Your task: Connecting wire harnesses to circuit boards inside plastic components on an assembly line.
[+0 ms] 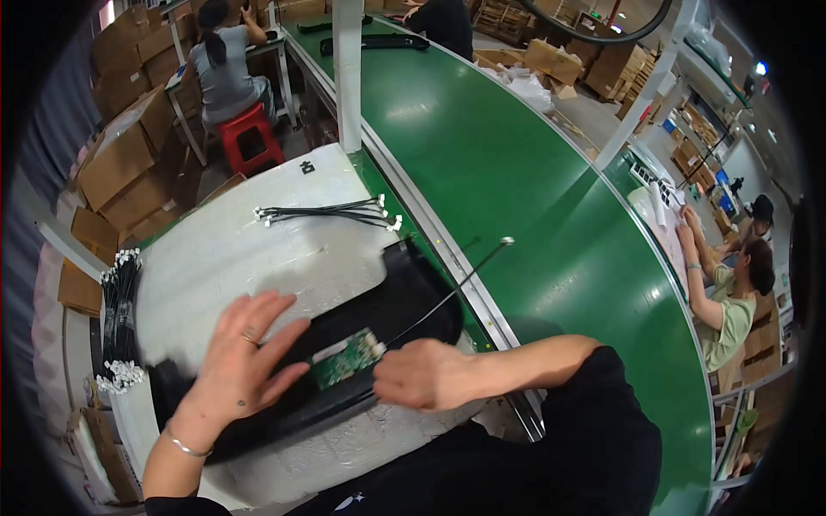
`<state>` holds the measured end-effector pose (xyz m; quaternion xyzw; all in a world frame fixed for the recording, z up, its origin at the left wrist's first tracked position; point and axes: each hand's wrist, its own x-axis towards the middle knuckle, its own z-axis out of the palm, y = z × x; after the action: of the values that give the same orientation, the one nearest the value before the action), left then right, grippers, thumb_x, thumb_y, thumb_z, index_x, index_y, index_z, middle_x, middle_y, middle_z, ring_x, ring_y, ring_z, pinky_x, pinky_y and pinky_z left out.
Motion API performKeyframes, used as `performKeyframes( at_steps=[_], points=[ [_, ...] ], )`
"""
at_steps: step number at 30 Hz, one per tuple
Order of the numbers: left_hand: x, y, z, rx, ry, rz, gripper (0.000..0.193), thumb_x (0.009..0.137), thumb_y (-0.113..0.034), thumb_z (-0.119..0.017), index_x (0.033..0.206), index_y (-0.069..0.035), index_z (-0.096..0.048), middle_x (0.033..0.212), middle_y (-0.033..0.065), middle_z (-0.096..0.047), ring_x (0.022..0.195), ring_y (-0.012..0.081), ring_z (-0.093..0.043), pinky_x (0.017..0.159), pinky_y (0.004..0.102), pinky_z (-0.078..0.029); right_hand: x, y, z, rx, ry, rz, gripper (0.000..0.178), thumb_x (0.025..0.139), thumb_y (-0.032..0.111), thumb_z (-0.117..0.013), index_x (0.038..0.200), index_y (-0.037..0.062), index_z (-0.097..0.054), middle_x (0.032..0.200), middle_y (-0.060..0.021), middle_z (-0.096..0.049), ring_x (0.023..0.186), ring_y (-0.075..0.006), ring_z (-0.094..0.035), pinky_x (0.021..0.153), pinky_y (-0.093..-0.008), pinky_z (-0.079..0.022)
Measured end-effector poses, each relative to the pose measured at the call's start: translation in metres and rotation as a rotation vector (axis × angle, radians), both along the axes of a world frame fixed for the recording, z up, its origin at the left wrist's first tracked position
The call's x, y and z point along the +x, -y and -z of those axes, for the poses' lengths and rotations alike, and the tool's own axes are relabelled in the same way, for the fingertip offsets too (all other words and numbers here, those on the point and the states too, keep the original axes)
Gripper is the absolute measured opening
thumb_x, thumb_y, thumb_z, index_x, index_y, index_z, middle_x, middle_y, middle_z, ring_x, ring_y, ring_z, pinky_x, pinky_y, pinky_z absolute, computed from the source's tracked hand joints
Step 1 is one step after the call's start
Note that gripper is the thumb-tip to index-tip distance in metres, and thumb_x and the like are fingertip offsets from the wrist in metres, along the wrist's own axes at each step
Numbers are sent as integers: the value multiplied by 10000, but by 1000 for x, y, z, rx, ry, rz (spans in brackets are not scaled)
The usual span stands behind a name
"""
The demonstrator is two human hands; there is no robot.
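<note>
A long black plastic housing (pixel 404 288) lies on the white padded work surface in front of me. In it rests a green circuit board (pixel 348 359) with pale connectors along its right edge. My right hand (pixel 422 376) is closed at that edge, fingers curled round the near end of a thin black cable (pixel 443 299). The cable's far end, with a white plug, sticks up over the green belt; the end in my fingers is hidden. My left hand (pixel 245 357) hovers at the board's left, fingers spread, holding nothing.
Several black cables with white plugs (pixel 327 211) lie on the padded white surface (pixel 206 249). A thick cable bundle (pixel 122 318) hangs at the left edge. The green conveyor belt (pixel 551 258) runs along the right, beyond a metal rail. A white post (pixel 348 77) rises ahead. Other people sit nearby.
</note>
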<state>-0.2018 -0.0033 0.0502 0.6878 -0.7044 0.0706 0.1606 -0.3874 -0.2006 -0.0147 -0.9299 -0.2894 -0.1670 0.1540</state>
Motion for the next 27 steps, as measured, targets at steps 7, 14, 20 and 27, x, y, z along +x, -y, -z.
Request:
performKeyframes(
  at_steps=[7,14,20,27],
  points=[
    [10,25,-13,-252,-69,45,402,656,-132,-755,1017,-20,-618,1098,139,-595,950,308,-595,807,388,-493,-38,106,-27,-147,268,688,256,670,162,-765,658,59,-531,590,-85,-489,537,-266,-535,455,-374,-421],
    [32,34,126,99,-26,-381,618,868,-452,-549,1343,-73,-437,1425,205,-331,1336,366,-275,1089,515,-205,-37,252,14,-304,214,1206,205,735,202,-704,730,39,-579,740,-167,-588,680,-367,-593,624,-448,-480],
    [48,86,138,53,-136,-472,607,879,-503,-491,1372,-154,-423,1471,148,-302,1365,347,-240,1109,517,-153,54,342,18,-562,429,1402,461,789,270,-671,1204,118,-539,1133,-85,-590,1041,-310,-545,839,-428,-474],
    [52,91,144,-23,-198,-537,595,869,-517,-499,1322,-131,-479,1448,156,-347,1359,337,-260,1109,514,-160,252,111,28,-30,67,656,234,844,257,-612,957,69,-695,1023,-129,-659,989,-313,-596,897,-382,-455]
  ],
)
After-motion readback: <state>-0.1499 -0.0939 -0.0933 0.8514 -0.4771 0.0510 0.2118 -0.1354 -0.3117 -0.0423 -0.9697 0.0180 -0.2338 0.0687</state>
